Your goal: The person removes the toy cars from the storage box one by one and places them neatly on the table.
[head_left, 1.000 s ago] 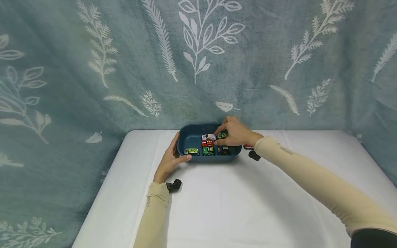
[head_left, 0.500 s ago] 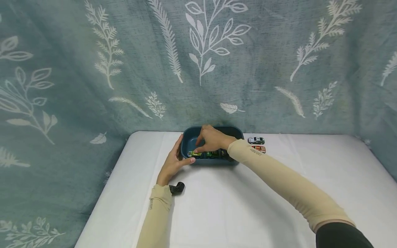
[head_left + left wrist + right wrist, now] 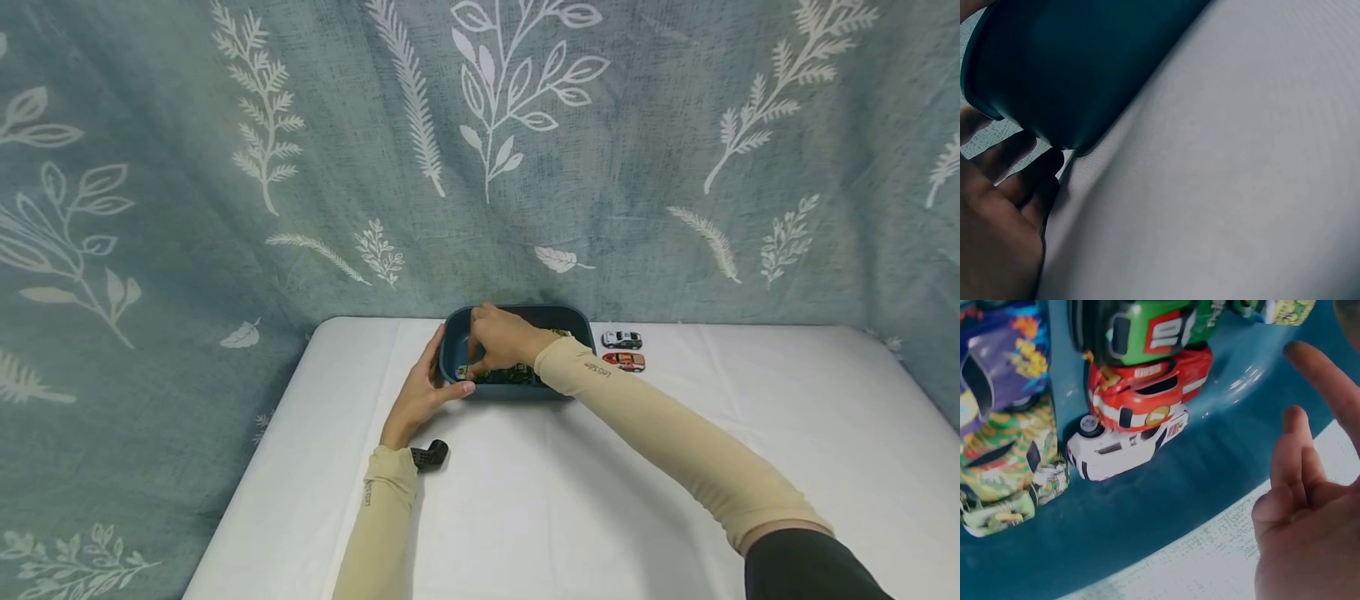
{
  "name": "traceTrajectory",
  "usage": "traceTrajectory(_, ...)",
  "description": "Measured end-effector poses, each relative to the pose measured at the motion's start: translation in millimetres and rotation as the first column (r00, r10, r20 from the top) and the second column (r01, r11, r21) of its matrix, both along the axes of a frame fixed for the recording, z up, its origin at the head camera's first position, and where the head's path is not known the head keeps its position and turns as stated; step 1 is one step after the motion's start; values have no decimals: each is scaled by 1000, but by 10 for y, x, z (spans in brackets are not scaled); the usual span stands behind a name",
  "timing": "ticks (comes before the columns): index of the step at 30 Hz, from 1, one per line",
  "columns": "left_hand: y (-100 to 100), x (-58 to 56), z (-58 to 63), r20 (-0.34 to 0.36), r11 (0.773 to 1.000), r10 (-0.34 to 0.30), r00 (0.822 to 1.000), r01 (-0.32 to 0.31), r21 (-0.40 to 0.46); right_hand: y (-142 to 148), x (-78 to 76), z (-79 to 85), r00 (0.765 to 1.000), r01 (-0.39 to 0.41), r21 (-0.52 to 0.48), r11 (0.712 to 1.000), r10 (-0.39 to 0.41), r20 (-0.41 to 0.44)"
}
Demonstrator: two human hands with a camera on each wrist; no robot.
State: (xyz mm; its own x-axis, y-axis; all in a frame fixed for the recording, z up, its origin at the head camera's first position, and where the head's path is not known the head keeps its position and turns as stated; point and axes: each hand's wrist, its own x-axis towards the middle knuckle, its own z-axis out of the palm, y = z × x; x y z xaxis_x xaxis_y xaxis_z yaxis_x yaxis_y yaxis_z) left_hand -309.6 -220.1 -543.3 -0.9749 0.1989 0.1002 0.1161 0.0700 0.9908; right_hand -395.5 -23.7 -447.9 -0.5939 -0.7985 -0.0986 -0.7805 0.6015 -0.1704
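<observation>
Blue bin [image 3: 517, 393]: it is standing at the far edge of the white table [image 3: 540, 517], close to the leaf-patterned curtain [image 3: 330, 150].
Left hand [image 3: 415, 395]: it is grasping the blue bin at the left front corner, the thumb lying against the front and the fingers reaching along the left end.
Right hand [image 3: 504, 340]: it is reaching down into the left part of the blue bin, its grasp released; in its wrist view the index finger is extending towards the yellow-green car [image 3: 1291, 311], a gap showing between them, and the other fingers are curling loosely.
Yellow-green car: it is lying inside the blue bin near the left end, partly showing; whether the thumb is touching it, I cannot tell.
Middle row: the green car [image 3: 1154, 334], the red car [image 3: 1138, 390] and the white car [image 3: 1119, 452] are lying side by side.
Right end: the purple car [image 3: 1004, 375], the camouflage car [image 3: 1013, 434] and the pale green car [image 3: 1000, 515] are sitting close together.
Outside: the silver car [image 3: 622, 340] and the red-orange car [image 3: 624, 362] are resting on the white table, just right of the blue bin, apart from each other.
Forearms: beige sleeves [image 3: 660, 417] are covering both.
Left wrist: a black device [image 3: 431, 456] is jutting out beside it.
</observation>
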Motion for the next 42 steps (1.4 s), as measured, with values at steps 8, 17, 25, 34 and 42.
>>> traceTrajectory(8, 5, 2, 15, 8, 1000, 29, 1000, -29, -13, -69, -15, -52, 1000, -21, 114, 993, 21, -2)
traceTrajectory(17, 22, 1, 32, 15, 1000, 22, 1000, -22, -20, -44, -50, -110, 999, -24, 137, 990, 20, 27)
traceTrajectory(25, 18, -46, 75, 1, 999, 19, 1000, -19, -29, -56, -103, -87, 997, -20, 124, 992, 10, 82)
traceTrajectory(34, 9, -69, 44, 0, 999, 29, 1000, -29, -29, -61, -128, -94, 995, -33, 114, 993, 23, 93)
traceTrajectory(42, 2, -61, 45, -4, 999, 17, 1000, -17, -38, 22, -147, -35, 997, -51, 48, 998, 48, 61)
